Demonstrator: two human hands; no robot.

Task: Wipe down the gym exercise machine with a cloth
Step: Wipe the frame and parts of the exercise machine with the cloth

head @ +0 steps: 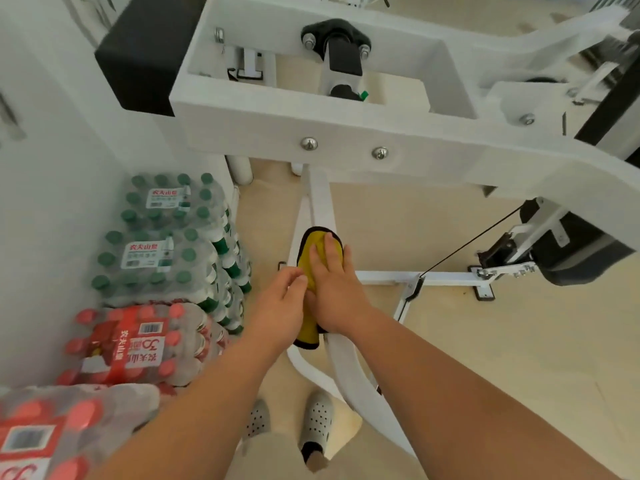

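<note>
Both forearms are seen reaching forward from the lower edge, above a pair of white perforated shoes [317, 417] on the beige floor [502, 358]. The right hand [334, 287] is laid flat, fingers straight, on a yellow cloth [313, 242] edged in black. The cloth is draped over a white slanted bar [318, 199] of the exercise machine [311, 123] and is pressed against it. The left hand [282, 301] is placed just beside the right, with its fingertips bent onto the left edge of the cloth, which is gripped there. The lower end of the cloth is seen hanging free below both hands.

Above the bar, the white box frame of the machine is shown with two domed bolts [309, 143] on its front face and a black pad [138, 53] at its upper left. A thin black cable [471, 240] is stretched from the base rail toward a bracket at the right. Shrink-wrapped packs of green-capped bottles [162, 237] and red-capped bottles [138, 341] are stacked on the floor at the left, against a pale wall [52, 133].
</note>
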